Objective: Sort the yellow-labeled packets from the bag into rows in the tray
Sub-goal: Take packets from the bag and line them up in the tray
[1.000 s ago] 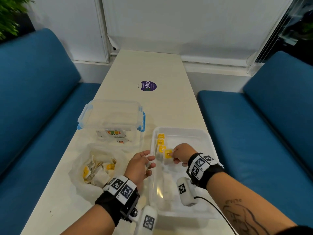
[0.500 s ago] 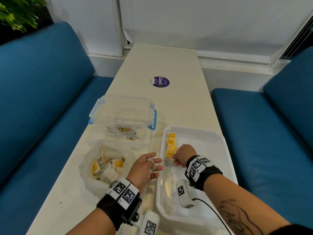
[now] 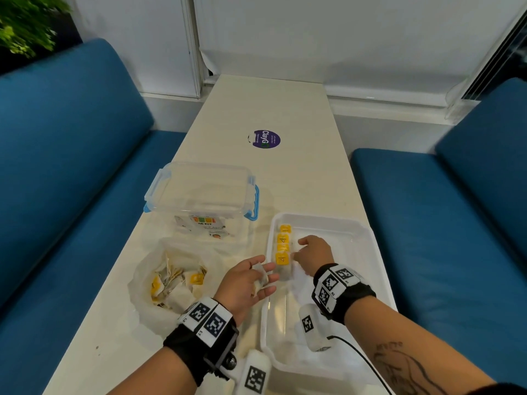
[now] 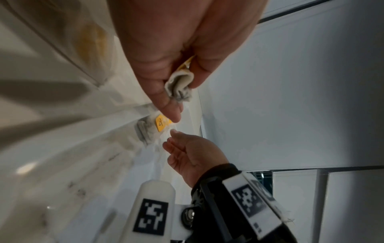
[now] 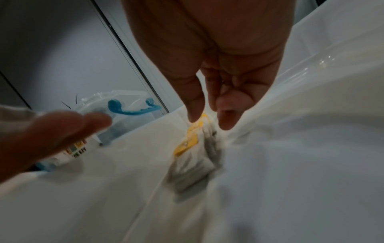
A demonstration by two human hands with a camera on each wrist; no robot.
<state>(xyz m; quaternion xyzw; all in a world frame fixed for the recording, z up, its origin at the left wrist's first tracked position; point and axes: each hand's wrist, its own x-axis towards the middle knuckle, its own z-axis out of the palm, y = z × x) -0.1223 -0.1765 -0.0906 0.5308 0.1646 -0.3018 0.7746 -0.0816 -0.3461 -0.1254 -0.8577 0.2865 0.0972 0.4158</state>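
A white tray [image 3: 368,232] lies on the table at the right. Several yellow-labeled packets [image 3: 282,248] form one row along its left wall. My right hand [image 3: 299,252] hovers just right of the row. Its thumb and fingers are apart above the nearest packet [image 5: 190,143] and hold nothing. My left hand [image 3: 268,277] is at the tray's left rim and pinches a folded packet [image 4: 179,86] between thumb and fingers. The clear bag [image 3: 148,269] with several more packets [image 3: 182,283] lies to the left of that hand.
A clear lidded box with blue clips [image 3: 199,192] stands behind the bag. A purple sticker [image 3: 265,139] marks the table further back. Blue benches [image 3: 442,223] run along both sides. The tray floor to the right of the row is bare.
My right hand has let go of the packet at the near end of the row and opened beside it. My left hand still holds its packet at the tray's rim.
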